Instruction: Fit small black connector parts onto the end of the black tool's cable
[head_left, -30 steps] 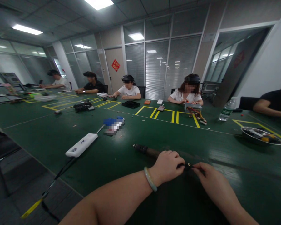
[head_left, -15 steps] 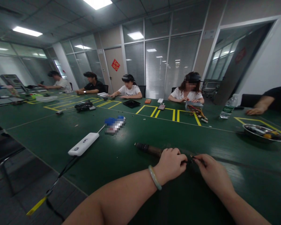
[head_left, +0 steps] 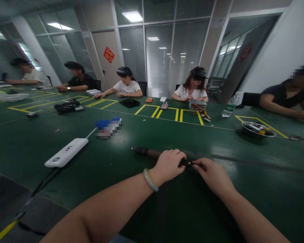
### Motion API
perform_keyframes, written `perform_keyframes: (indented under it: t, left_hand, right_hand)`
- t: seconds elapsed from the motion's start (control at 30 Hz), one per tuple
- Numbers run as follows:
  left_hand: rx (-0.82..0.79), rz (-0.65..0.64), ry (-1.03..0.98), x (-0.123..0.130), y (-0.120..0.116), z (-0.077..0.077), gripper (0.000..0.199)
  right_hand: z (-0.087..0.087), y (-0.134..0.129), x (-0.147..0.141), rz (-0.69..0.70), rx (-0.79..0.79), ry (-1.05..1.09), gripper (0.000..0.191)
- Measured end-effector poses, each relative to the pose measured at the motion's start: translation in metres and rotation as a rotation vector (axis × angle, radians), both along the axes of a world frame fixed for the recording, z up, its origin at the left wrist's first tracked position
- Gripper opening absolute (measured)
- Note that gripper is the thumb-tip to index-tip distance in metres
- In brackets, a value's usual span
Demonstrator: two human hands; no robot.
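A long dark cylindrical tool [head_left: 152,153], much like an inline electric screwdriver, lies across the green table with its black ribbed nose and small metal tip pointing left. My left hand [head_left: 169,162], with a pale bangle at the wrist, is closed over the tool's body and hides its middle. At the tool's right end, the fingertips of my right hand [head_left: 215,173] are pinched together. Between the two hands a small black part with a brass-coloured spot [head_left: 189,163] shows; the fingers cover what exactly the right hand grips.
A white power bank-like box [head_left: 67,152] with a cord lies at left, near a blurred blue-and-white item [head_left: 108,127]. Farther off are a metal bowl of parts [head_left: 257,129], a water bottle [head_left: 230,105], black cables [head_left: 68,106] and a black tray [head_left: 129,103]. Several people sit opposite.
The view has turned right and tilted down slightly, so everything sits farther left in it. Both hands keep their places on the tool; the person at right now shows more fully.
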State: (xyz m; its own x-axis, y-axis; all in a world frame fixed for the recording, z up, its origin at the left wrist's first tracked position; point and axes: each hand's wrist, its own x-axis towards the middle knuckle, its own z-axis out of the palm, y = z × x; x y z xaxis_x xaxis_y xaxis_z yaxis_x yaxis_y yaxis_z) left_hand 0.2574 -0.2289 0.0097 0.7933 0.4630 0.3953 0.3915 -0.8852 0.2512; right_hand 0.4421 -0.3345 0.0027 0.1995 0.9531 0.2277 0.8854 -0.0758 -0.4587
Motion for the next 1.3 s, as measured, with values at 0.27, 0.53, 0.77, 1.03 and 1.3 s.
perform_keyframes:
  t: [0.27, 0.53, 0.77, 1.03, 1.3]
  left_hand:
    - [0.016, -0.004, -0.008, 0.0, 0.001, -0.002, 0.017]
    - [0.062, -0.031, 0.044, 0.0, -0.001, -0.001, 0.018]
    - [0.094, -0.04, 0.033, 0.002, -0.005, 0.001, 0.02]
    - [0.07, -0.055, 0.03, 0.005, -0.003, -0.002, 0.011]
    - [0.03, -0.073, 0.004, 0.004, 0.001, -0.002, 0.012]
  right_hand:
    - [0.006, -0.004, -0.007, -0.019, 0.027, -0.021, 0.013]
    - [0.004, -0.004, -0.009, -0.016, 0.066, -0.083, 0.01]
    - [0.0, -0.002, -0.01, -0.021, 0.052, -0.129, 0.009]
    - [0.002, -0.003, -0.011, -0.044, 0.021, -0.132, 0.009]
    - [0.0, -0.003, -0.007, -0.024, 0.06, -0.027, 0.007]
